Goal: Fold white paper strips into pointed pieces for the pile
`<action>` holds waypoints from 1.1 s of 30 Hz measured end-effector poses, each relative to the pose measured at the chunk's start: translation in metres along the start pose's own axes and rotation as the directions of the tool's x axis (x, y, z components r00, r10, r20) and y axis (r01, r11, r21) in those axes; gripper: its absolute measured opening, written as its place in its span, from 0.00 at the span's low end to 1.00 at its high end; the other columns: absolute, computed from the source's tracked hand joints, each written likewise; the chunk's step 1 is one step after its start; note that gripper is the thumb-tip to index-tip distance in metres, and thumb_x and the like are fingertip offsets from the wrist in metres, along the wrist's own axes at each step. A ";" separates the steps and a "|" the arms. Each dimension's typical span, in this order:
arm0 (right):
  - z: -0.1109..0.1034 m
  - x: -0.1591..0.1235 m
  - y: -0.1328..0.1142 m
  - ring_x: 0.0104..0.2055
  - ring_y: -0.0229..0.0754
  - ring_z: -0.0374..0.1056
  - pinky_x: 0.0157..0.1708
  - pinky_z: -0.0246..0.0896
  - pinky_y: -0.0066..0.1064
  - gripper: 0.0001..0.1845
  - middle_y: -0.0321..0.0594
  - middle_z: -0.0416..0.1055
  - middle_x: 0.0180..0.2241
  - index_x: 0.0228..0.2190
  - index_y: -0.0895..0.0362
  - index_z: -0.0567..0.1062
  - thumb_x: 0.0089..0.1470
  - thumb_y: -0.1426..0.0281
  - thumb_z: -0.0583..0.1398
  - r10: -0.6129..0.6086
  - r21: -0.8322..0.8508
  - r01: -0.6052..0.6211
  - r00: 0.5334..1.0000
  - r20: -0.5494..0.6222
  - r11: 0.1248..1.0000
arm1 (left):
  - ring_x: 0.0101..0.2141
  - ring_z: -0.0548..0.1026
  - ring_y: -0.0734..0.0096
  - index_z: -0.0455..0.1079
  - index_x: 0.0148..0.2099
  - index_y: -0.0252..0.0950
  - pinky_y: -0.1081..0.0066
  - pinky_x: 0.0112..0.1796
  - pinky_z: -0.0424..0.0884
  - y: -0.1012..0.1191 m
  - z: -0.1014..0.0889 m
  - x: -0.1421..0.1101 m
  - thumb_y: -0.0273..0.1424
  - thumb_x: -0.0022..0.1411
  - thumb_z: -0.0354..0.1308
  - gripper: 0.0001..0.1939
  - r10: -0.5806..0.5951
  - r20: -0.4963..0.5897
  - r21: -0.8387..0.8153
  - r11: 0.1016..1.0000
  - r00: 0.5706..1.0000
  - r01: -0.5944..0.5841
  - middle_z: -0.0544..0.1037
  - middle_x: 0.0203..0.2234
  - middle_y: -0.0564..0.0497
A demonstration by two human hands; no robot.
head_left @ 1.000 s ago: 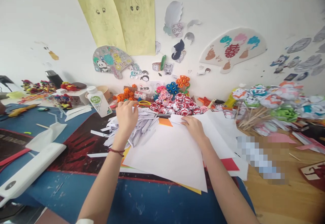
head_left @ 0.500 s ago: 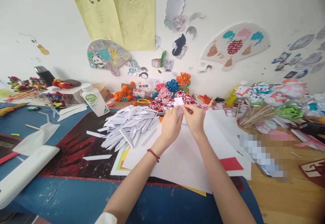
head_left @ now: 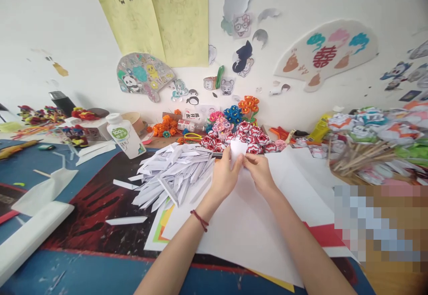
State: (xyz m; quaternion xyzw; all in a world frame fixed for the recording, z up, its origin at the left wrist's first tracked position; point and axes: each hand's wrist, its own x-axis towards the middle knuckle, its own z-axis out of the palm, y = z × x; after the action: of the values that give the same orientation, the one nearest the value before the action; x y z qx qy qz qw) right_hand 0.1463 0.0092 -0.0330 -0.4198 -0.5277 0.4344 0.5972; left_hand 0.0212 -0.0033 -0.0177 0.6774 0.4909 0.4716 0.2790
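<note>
One small white paper piece [head_left: 238,147] is held upright between the left hand [head_left: 223,174] and the right hand [head_left: 261,172], above the far part of the white sheets [head_left: 240,232]. Left grip: thumb and fingers pinching the piece at its lower left. Right grip: thumb and forefinger tips pinching the lower right edge, fingertips just beside the left thumb. Fold lines on the piece too small to read. Dark red bracelet [head_left: 199,220] on the left wrist.

Left of the hands: heap of narrow folded white strips [head_left: 174,174], partly lying on the sheets. Two loose strips [head_left: 126,220] lie apart from the heap, on the dark mat [head_left: 83,228] with red markings. Yellow, orange and green edges show under the sheets at left; red sheet [head_left: 323,235] juts out at right. Mat lies on a blue surface [head_left: 100,277].

Beyond the hands: cluster of red-and-white flowers [head_left: 256,137], with blue flowers [head_left: 234,114] and orange flowers [head_left: 249,104] behind. White bottle [head_left: 124,135], tilted in view, stands beyond the heap. Far right: bundle of wooden sticks [head_left: 357,157] bearing paper blooms [head_left: 396,132].
</note>
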 end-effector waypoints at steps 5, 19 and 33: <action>-0.003 0.000 -0.005 0.27 0.39 0.66 0.30 0.62 0.31 0.18 0.40 0.74 0.27 0.29 0.58 0.80 0.51 0.56 0.61 0.043 0.056 -0.053 0.985 0.167 0.997 | 0.34 0.76 0.66 0.62 0.51 0.38 0.71 0.33 0.69 -0.012 0.008 0.004 0.42 0.64 0.49 0.17 -0.060 0.058 -0.177 0.982 0.997 0.069 0.77 0.36 0.47; -0.007 0.000 -0.011 0.23 0.38 0.66 0.25 0.62 0.29 0.16 0.37 0.71 0.23 0.26 0.58 0.77 0.42 0.58 0.67 -0.059 -0.213 0.008 0.970 -0.235 0.977 | 0.48 0.70 0.59 0.57 0.56 0.35 0.61 0.45 0.67 0.003 -0.002 -0.001 0.33 0.63 0.51 0.20 0.094 -0.214 0.221 0.974 0.972 -0.045 0.67 0.52 0.39; -0.004 0.000 -0.010 0.29 0.41 0.71 0.29 0.62 0.30 0.14 0.40 0.76 0.27 0.29 0.58 0.78 0.41 0.62 0.69 0.107 0.074 -0.105 0.994 -0.022 0.992 | 0.46 0.74 0.63 0.64 0.57 0.36 0.66 0.44 0.71 -0.007 0.008 0.004 0.34 0.65 0.49 0.19 -0.054 0.057 -0.375 0.924 0.997 0.071 0.73 0.50 0.43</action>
State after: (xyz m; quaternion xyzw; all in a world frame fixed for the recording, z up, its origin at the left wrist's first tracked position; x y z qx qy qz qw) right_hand 0.1511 0.0061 -0.0242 -0.4309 -0.4805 0.4789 0.5950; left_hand 0.0264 0.0034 -0.0255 0.6057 0.4062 0.5324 0.4298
